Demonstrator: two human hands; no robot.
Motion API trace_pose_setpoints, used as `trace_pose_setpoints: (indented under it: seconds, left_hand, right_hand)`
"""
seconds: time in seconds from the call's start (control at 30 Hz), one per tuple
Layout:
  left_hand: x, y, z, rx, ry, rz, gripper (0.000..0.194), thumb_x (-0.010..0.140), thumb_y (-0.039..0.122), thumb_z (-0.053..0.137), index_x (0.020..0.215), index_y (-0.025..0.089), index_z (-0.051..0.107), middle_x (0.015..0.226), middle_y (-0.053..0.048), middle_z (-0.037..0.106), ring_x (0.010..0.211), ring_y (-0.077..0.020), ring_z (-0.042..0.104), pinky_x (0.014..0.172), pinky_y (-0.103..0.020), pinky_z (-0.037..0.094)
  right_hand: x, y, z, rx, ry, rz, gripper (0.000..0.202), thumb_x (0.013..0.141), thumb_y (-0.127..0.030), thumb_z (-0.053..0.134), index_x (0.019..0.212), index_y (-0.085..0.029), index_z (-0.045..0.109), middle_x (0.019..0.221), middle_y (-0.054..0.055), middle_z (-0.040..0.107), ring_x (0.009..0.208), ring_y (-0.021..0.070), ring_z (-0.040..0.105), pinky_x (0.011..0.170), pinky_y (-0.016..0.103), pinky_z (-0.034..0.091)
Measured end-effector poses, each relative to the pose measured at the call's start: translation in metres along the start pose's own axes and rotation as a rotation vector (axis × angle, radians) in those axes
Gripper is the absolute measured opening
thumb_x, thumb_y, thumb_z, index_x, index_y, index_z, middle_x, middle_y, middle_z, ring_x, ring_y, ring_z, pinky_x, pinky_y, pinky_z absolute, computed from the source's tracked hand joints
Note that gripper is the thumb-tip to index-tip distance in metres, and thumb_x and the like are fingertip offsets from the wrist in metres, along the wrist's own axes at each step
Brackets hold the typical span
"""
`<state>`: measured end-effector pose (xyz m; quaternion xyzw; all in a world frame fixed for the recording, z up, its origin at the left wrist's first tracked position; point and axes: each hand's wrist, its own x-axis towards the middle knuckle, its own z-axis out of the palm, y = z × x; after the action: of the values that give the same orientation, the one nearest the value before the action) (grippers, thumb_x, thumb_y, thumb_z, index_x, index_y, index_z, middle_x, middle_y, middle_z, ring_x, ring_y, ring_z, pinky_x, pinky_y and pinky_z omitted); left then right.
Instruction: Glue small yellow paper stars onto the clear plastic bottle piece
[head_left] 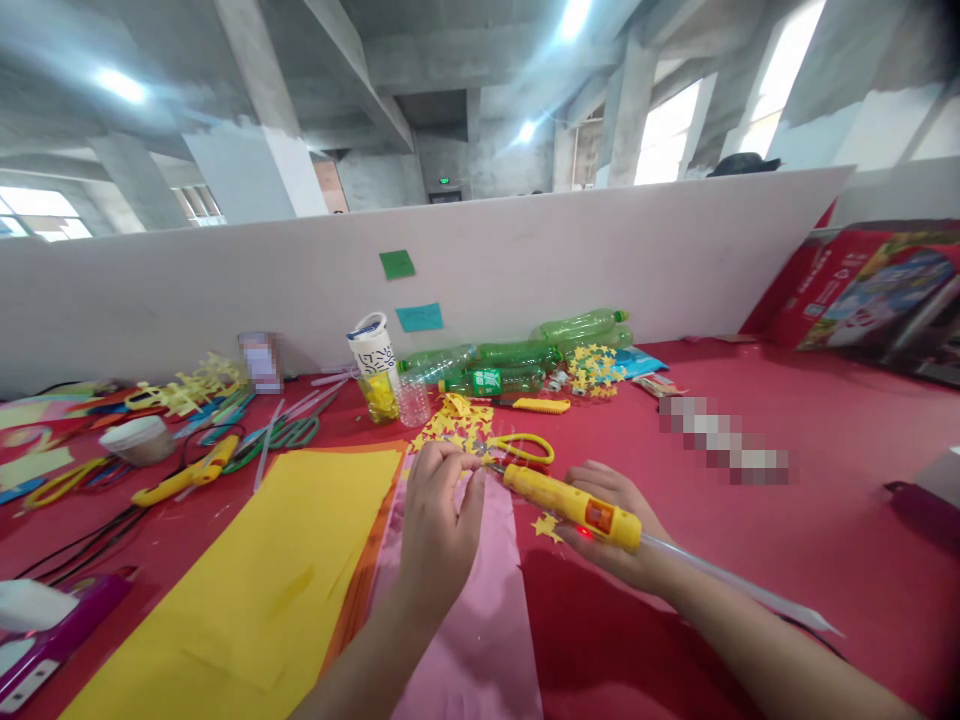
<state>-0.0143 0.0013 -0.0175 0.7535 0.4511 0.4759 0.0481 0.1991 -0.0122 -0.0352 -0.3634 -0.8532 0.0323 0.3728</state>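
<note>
My right hand (622, 540) is wrapped round a yellow hot glue gun (551, 493), with a clear glue stick (739, 578) jutting out of its back end. A small red light glows on the gun near my palm. Its nozzle points left, close to the fingertips of my left hand (442, 510). The left thumb and fingers are drawn together in a pinch; what is between them is too small to make out. Many yellow paper stars (461, 415) lie just beyond that hand. A few more stars (548, 527) lie beneath the glue gun. Yellow-handled scissors (529, 447) rest behind its nozzle.
Yellow sheets (285, 540) and pink paper (480, 610) cover the near red table (750, 500). Green plastic bottles (517, 355) lie along the white partition (600, 250). A yellow cutter (541, 405) sits before them. Left are another glue gun (187, 475), a paper cup (137, 440) and a power strip (67, 630).
</note>
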Motion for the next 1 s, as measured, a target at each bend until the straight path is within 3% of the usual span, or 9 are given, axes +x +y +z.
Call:
trace_pose_setpoints:
  seconds: [1.0]
  left_hand:
    - [-0.0003,-0.0005,-0.0001,-0.008,0.004,0.002,0.010,0.087,0.015,0.049,0.088,0.018,0.059,0.090,-0.005,0.051,0.090,-0.0201,0.051,0.081,-0.035,0.041]
  right_hand:
    - [0.0021,-0.0015,0.0015,-0.007,0.048,-0.047,0.022,0.085,-0.024,0.052,0.066,-0.022,0.041,0.059,-0.001,0.046,0.053,0.0142,0.040,0.054,0.032,0.033]
